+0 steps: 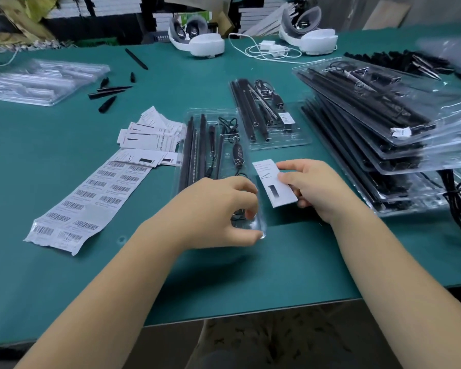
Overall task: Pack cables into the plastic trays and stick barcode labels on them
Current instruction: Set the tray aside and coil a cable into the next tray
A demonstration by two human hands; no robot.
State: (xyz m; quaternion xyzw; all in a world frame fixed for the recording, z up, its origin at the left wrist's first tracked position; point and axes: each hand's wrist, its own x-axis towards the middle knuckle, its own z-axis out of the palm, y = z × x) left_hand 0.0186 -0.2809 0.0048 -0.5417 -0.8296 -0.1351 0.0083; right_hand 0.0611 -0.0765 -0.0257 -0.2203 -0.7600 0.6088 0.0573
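A clear plastic tray [197, 121] with black rods and a coiled black cable [233, 145] lies in the middle of the green table. My left hand [213, 209] grips the tray's near end, fingers curled over its corner. My right hand [314, 185] pinches a white instruction card [274, 185] just right of that tray. A sheet of barcode labels [91, 198] lies to the left. A second filled tray [274, 115] with a barcode label on it sits behind.
A stack of filled trays [383, 145] stands at the right. Loose white cards [149, 137] lie left of the tray. Empty clear trays [40, 81] and black tips [107, 94] sit far left. Two white headsets [197, 38] and a white cable rest at the back. The table's front edge [250, 312] is near.
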